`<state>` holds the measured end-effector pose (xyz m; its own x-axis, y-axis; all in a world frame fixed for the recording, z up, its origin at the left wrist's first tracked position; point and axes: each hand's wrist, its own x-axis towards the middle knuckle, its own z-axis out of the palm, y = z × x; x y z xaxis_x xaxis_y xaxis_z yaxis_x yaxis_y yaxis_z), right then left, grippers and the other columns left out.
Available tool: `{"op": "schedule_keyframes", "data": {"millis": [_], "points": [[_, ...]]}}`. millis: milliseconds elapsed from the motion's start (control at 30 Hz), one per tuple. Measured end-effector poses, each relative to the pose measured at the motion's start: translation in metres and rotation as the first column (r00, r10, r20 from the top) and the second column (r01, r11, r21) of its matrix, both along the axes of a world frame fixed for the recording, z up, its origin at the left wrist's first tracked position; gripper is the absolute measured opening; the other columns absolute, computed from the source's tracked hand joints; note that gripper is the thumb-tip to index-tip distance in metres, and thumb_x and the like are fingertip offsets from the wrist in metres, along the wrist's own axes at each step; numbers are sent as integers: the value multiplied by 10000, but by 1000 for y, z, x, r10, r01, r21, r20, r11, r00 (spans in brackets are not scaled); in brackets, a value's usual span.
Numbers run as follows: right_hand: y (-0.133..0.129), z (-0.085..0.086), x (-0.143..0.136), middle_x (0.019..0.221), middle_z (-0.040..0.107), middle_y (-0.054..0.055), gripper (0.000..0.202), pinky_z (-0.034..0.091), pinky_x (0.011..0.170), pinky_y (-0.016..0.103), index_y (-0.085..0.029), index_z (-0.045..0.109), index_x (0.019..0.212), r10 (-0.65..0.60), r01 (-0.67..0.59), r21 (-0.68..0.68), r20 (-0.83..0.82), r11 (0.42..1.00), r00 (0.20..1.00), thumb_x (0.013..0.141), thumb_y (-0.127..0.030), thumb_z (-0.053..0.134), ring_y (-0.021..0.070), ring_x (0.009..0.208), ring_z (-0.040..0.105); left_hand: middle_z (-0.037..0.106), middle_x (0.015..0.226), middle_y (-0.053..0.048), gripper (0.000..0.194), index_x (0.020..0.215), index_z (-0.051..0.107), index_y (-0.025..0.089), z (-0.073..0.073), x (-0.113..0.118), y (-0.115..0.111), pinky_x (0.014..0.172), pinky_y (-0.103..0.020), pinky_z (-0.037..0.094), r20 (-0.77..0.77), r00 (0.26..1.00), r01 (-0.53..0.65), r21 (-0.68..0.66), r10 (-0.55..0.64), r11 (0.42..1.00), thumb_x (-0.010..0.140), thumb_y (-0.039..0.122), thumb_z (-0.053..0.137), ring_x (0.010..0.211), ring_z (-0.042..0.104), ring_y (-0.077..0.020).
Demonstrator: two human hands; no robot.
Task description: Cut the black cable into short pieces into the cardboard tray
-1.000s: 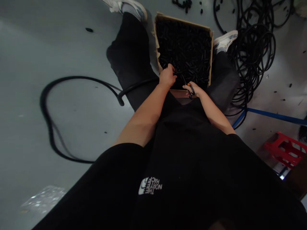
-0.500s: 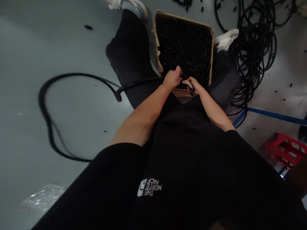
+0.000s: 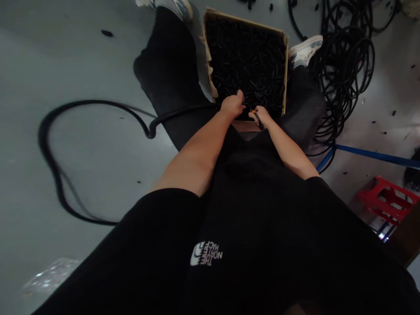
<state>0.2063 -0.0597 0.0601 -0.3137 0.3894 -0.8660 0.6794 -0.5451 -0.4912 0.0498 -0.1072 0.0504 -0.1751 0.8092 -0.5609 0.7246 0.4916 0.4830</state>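
Note:
Over the near end of a cardboard box [image 3: 208, 52], my left hand [image 3: 232, 106] is closed around a black rubber hose [image 3: 183, 112]. The hose runs left across my thigh and loops over the floor. Just to the right, my right hand [image 3: 261, 116] grips scissors [image 3: 258, 119] with black and orange handles. Their blades point toward the hose end by my left fingers; dark surroundings hide whether they touch it. Short black tube pieces [image 3: 246, 57] fill the box between my legs.
A tangled pile of black hose [image 3: 348, 65] lies on the right, beyond my foot. A blue bar [image 3: 377, 155] and a red stool [image 3: 389, 199] are at the right. Loose black pieces dot the floor, and clear plastic [image 3: 50, 275] lies lower left.
The scissor handles, spread apart before, now look closed together. Both hands stay over the box's near end. The whole view has shifted slightly, with things appearing further left.

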Motion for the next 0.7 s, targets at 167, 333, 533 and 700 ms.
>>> {"op": "schedule_keyframes", "data": {"millis": [167,333,533,700], "points": [[-10,6,5,612,486,-96,350,389,388,174,-277,470,980,40,-54,134,107,990,994,1013,-224,814,135,482,547,830,1206,-134,547,1419,637,143,0,-5,-6,1152,-458,481,34,995,-96,49,94,994,1129,601,709,1372,709,-290],[-17,11,8,623,495,-111,398,388,393,155,-278,449,964,86,-95,131,75,987,994,1022,-232,840,120,471,552,812,1239,-155,554,1472,581,33,-4,-6,-10,1180,-490,444,77,995,-78,108,69,991,1218,525,560,1374,699,-266],[-13,8,3,598,479,-110,389,368,390,160,-275,464,951,74,-85,161,73,983,995,1030,-264,845,113,460,501,777,1428,-242,616,1600,537,156,-1,-10,-3,1162,-529,549,-14,999,44,102,-43,994,1076,437,697,1387,736,-404],[-10,4,5,648,479,-104,450,365,401,152,-279,426,952,-15,15,147,-1,989,1000,1006,-285,872,102,488,510,750,1416,-303,786,1634,535,77,14,-25,-9,1268,-640,461,-145,982,118,-2,-118,993,1032,556,695,1497,641,-521]]}}
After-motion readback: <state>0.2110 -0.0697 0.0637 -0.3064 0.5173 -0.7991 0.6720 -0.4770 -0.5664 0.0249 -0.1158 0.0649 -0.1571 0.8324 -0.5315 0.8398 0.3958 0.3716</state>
